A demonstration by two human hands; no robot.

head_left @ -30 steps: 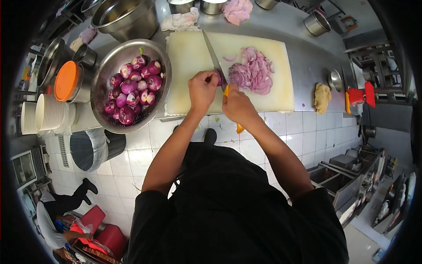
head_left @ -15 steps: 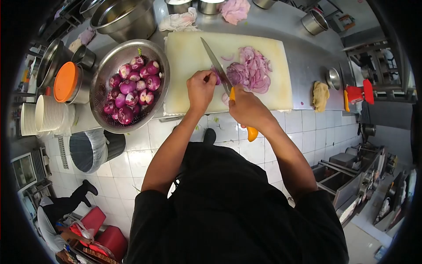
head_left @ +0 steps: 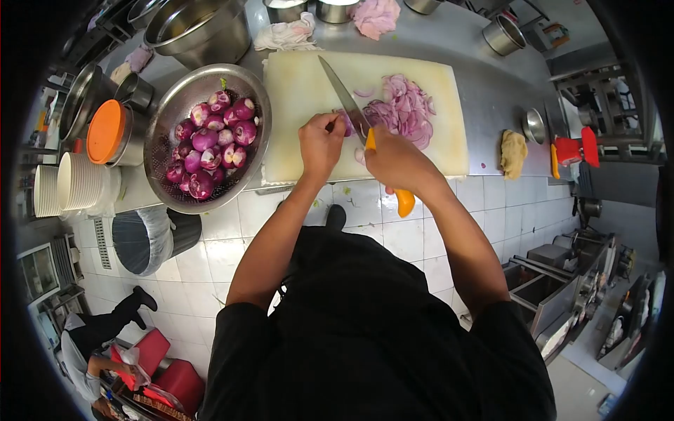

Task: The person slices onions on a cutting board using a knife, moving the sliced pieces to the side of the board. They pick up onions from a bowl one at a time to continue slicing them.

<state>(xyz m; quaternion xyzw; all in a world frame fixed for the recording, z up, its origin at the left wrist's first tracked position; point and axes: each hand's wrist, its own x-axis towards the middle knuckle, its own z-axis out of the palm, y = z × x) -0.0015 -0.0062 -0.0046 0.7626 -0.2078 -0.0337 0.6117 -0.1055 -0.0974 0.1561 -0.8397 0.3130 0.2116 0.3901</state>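
My right hand [head_left: 394,158] is wrapped round the orange handle of a long kitchen knife [head_left: 344,95], whose blade points away over the white cutting board [head_left: 298,81]. Close to the left of the blade, my left hand [head_left: 322,146] has its fingers curled on a piece of red onion [head_left: 347,125], mostly hidden by the fingers and blade. Thin onion slices [head_left: 407,109] lie in a heap right of the knife. A perforated steel colander [head_left: 163,126] with several peeled red onions [head_left: 204,139] stands left of the board.
Steel pots [head_left: 200,35] and cloths [head_left: 286,33] line the back of the steel counter. A yellowish cloth [head_left: 512,154] and a small steel bowl [head_left: 533,126] are at the right. Below the counter's left part stands a lined bin [head_left: 140,242]. Another person [head_left: 84,344] is at lower left.
The knife and my right hand have shifted slightly upward, with the handle a bit more raised. My left hand stays nearly in place. The other person's arm has moved near the red containers.
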